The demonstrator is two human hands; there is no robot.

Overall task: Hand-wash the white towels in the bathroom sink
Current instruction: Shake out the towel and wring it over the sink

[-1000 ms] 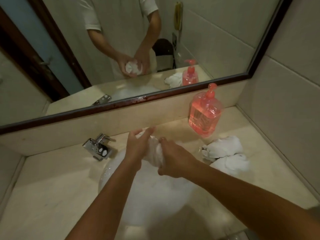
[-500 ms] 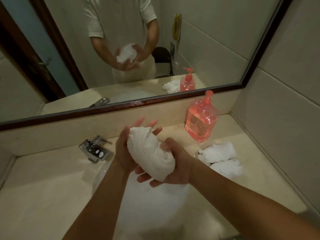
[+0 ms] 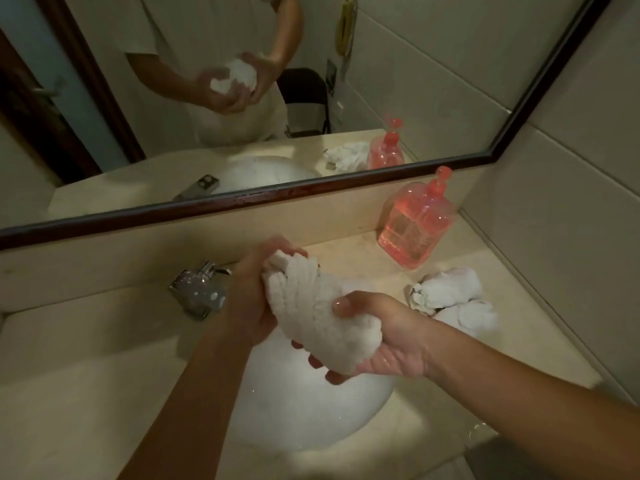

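Left hand [image 3: 252, 299] curled round the upper end of a twisted white towel [image 3: 318, 306], right hand [image 3: 388, 344] gripping the lower end from underneath, both held above the sink [image 3: 389, 396] and clear of it; reads as the wringing step. Sink is full of suds [image 3: 294, 403], can't tell if another towel sits under the foam; next move likely needs a harder counter-twist, then a set-down to the right. Further right on the surface [image 3: 519, 341]: pump bottle [image 3: 415, 220] with pink liquid in it, and near it the bunched white towels [image 3: 450, 292], two lumps touching, probably already washed.
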